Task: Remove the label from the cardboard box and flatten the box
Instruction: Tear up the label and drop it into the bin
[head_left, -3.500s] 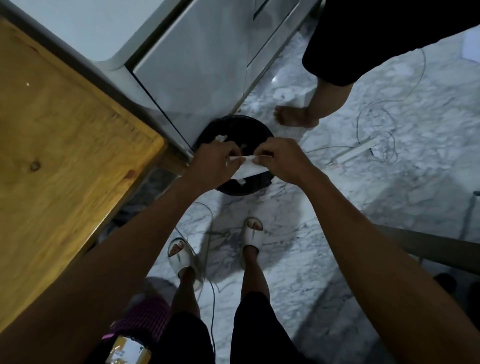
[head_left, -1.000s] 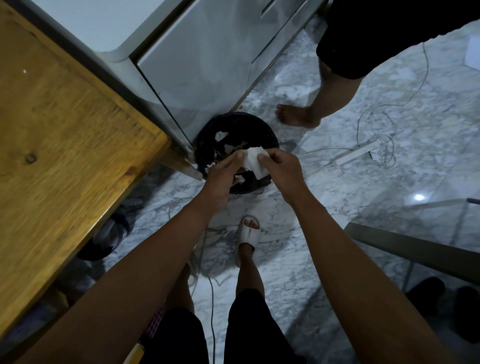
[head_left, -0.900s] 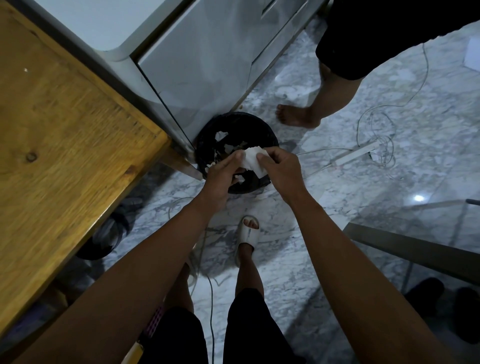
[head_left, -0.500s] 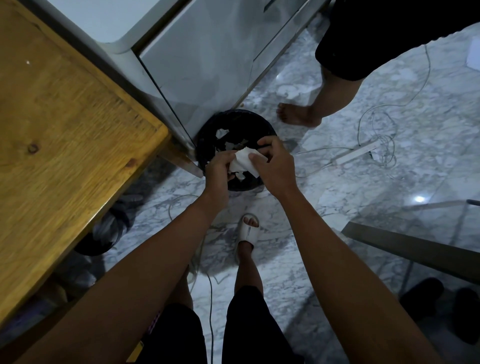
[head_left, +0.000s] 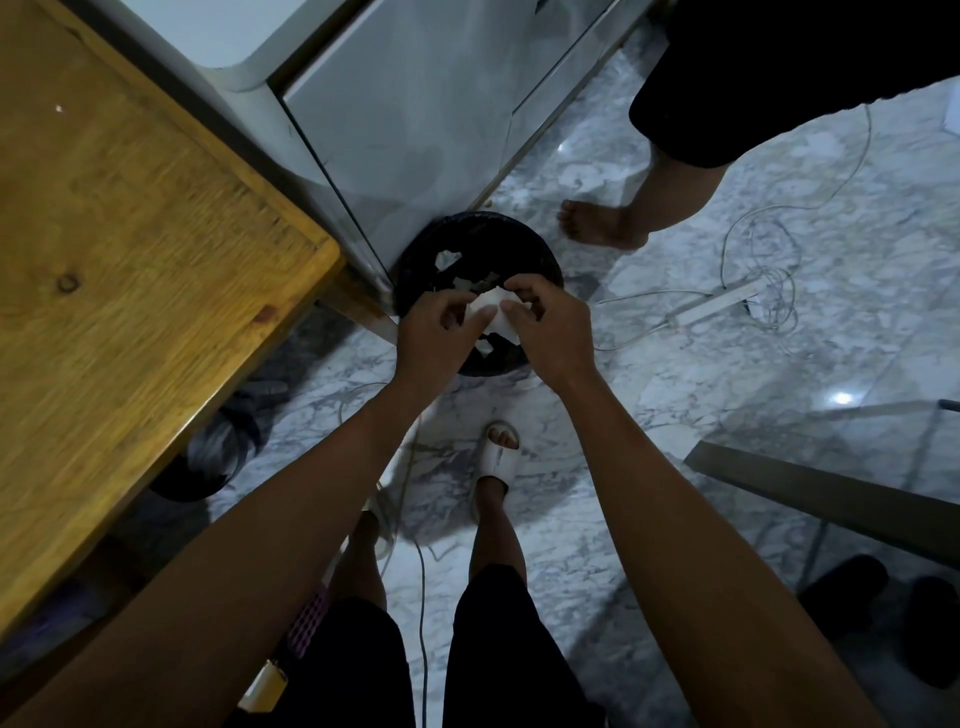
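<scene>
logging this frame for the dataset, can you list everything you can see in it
label paper: one, white, crumpled, held over the bin
bin: one, black, round, on the floor by the cabinet, white scraps inside
table: one, wooden, left
cabinet: one, pale grey, top centre
power strip: one, white, on the floor right, with tangled cables
floor: marble, grey-white
second person's bare foot: one, beyond the bin
slipper: white, on the person's foot
left hand: pinches the paper
right hand: pinches the paper
</scene>
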